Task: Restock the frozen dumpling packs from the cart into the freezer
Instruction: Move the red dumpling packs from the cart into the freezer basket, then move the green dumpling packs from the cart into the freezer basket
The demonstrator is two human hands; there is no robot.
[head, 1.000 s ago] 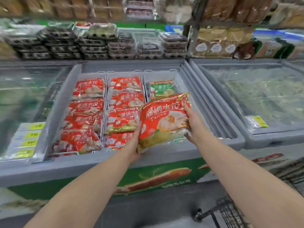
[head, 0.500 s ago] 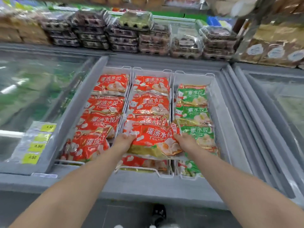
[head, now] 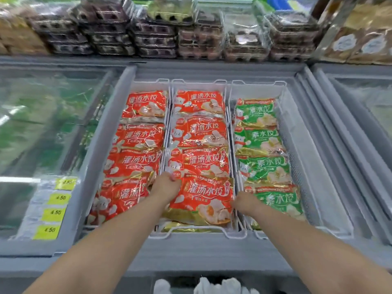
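Both hands press on a red dumpling pack [head: 201, 200] at the near end of the freezer's [head: 191, 249] middle basket [head: 231, 234]. The left hand [head: 166, 185] covers its upper left corner; the right hand [head: 244, 201] grips its right edge, beside green packs [head: 265, 143].

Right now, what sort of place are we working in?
Most likely a supermarket freezer aisle: an open chest freezer with baskets of dumpling packs, yellow 4.50 price tags on its rim, and stacked egg cartons behind.
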